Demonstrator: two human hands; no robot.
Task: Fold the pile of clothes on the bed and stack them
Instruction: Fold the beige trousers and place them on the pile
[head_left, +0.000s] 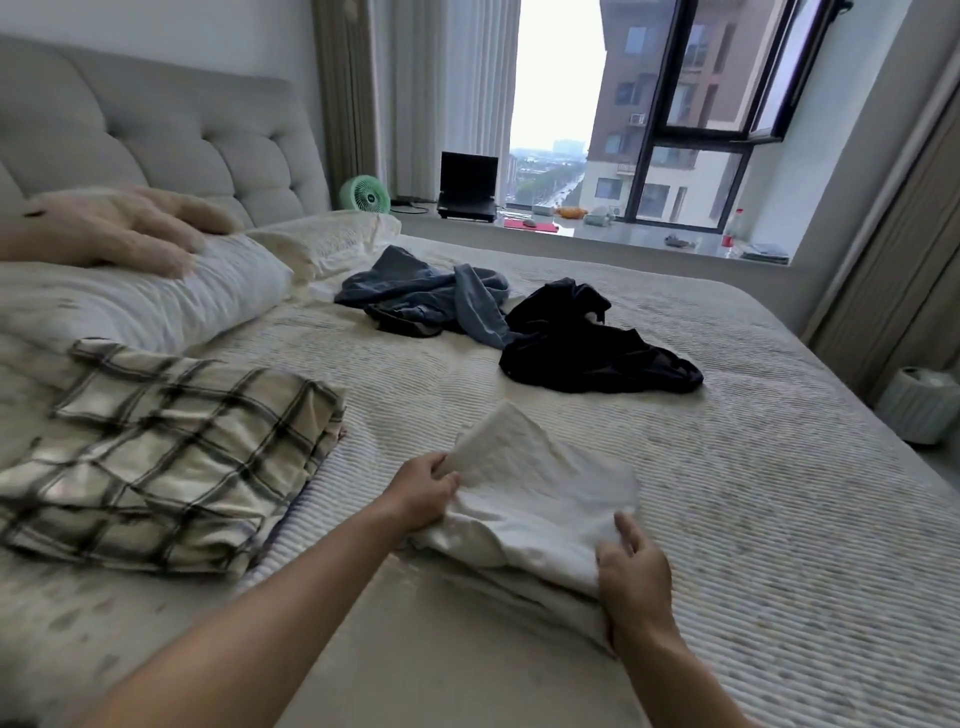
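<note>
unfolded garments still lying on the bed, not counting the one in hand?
2: blue garment crumpled mid-bed near the pillows, black garment touching its right side. More could be hidden beneath either.

White garment, black garment, blue denim garment, cream cloth with black check, cream ribbed bedspread, grey headboard, green fan

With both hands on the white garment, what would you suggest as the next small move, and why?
Probably fold the raised far flap toward the near edge. The left hand pinches the white garment at its lifted part, the right hand holds the near corner, and it lies only partly folded; the blue garment and black garment wait unfolded.
</note>
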